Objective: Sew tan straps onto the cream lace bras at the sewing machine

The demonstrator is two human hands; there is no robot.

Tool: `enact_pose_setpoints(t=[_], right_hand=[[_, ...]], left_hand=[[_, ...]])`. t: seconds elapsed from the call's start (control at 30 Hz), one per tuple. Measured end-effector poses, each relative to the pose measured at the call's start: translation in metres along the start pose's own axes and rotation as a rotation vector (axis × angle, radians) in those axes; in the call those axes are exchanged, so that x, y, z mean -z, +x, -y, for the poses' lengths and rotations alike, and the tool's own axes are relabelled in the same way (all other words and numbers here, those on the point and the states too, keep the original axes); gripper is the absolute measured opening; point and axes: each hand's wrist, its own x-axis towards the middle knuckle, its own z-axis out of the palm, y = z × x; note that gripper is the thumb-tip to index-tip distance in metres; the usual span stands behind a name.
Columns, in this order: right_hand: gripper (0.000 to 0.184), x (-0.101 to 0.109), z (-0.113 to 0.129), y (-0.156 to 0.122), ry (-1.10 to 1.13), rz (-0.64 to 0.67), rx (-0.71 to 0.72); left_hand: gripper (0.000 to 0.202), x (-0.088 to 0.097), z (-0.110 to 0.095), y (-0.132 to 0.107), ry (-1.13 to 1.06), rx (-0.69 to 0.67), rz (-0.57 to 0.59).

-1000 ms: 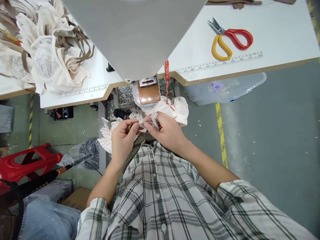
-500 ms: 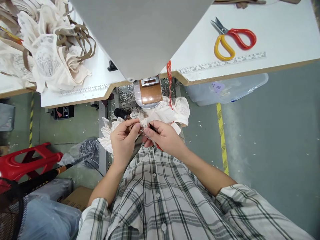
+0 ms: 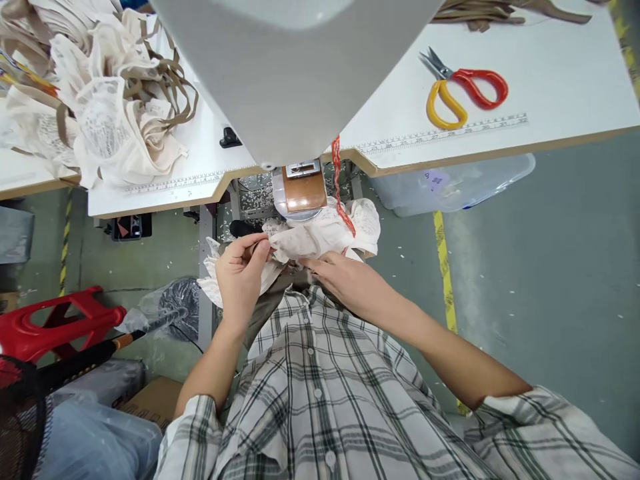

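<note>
A cream lace bra (image 3: 320, 237) lies gathered over my lap, just below the sewing machine. My left hand (image 3: 240, 270) is closed, pinching the bra's left edge between thumb and fingertips. My right hand (image 3: 345, 277) is closed at the fabric's lower edge, its back turned up and its fingertips partly hidden in the folds. Anything in that palm is out of sight. A red lace strip (image 3: 338, 180) hangs from the machine down onto the bra. More cream fabric (image 3: 213, 277) spreads out left of my left hand.
The sewing machine head (image 3: 300, 73) hangs above, over a small brown-topped bed (image 3: 305, 193). Scissors (image 3: 463, 87) with red and yellow handles lie on the white table (image 3: 560, 73). Bras with brown straps (image 3: 115, 113) are piled at left. A red stool (image 3: 60, 320) stands on the floor.
My hands have moved apart, stretching the bra's edge between them. The dark pointed tip and red bit seen at my right hand are now hidden, and that hand has turned palm down.
</note>
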Motion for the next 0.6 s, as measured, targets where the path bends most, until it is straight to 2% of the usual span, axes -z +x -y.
enact_pose_setpoints(t=[0.13,0.27,0.33,0.6], right_hand=[[0.032,0.013,0.017,0.003,0.333,-0.051,-0.061],[0.027,0.01,0.031,0.013,0.773,-0.089,-0.12],[0.023,0.007,0.036,0.018,0.918,-0.125,-0.112],[0.024,0.011,0.05,0.024,1.066,-0.137,-0.137]], left_hand=[[0.017,-0.005,-0.007,-0.007,0.038,-0.046,0.021],[0.017,-0.007,-0.012,-0.011,0.123,-0.109,0.012],[0.017,-0.008,-0.015,-0.013,0.145,-0.137,0.0],[0.013,-0.011,-0.022,-0.018,0.202,-0.233,-0.04]])
